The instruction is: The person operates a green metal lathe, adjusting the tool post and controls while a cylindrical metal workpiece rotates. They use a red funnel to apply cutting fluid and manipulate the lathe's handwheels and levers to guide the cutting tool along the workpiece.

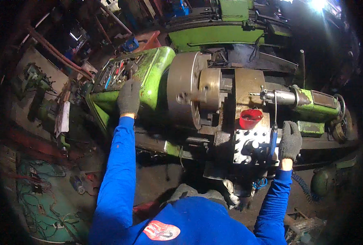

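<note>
My left hand (129,98), in a dark grey glove, is at the front top edge of the green lathe headstock (153,77). Its fingers are closed, but what they grip is hidden. To its right is the big metal chuck (184,90), smeared as if turning, with a round workpiece (210,87). My right hand (290,142), also gloved, is closed at the right side of the tool post (245,147); its hold is hidden. Just left of that hand stands a blue-handled air gun (274,143). A red cup (250,118) sits behind the tool post.
A drill bit (255,94) points left from the green tailstock (318,104). Loose hand tools (118,71) cover the headstock top. Another green machine (214,37) stands behind. A white rag (230,192) and a blue coiled hose (306,188) hang below the carriage.
</note>
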### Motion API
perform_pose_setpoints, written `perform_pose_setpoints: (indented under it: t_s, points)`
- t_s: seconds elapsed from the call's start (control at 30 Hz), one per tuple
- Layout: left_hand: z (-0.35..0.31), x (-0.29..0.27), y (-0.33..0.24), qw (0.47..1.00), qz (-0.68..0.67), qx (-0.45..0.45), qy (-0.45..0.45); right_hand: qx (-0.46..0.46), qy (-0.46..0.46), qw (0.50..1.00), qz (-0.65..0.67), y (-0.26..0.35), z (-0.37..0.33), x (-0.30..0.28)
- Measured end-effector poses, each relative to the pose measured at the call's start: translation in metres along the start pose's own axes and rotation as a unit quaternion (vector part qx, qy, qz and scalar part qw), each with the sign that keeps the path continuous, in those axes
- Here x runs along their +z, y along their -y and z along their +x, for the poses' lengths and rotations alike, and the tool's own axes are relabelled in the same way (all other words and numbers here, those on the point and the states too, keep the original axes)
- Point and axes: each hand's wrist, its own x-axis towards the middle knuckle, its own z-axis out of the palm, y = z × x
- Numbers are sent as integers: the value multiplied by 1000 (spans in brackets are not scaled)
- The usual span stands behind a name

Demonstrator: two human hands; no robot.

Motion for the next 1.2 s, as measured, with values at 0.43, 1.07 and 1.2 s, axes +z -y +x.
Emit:
perform_pose_setpoints:
  t_s: [0.43,1.07,1.2]
  points:
    - [-221,61,-13,971,-232,-24,60,94,50,972,-211,6,25,-2]
    - [-452,185,26,389,-477,-638,462,94,-11,946,-310,-83,56,-15]
    - [-442,178,23,419,-468,-622,468,102,-11,948,-301,-97,62,-23]
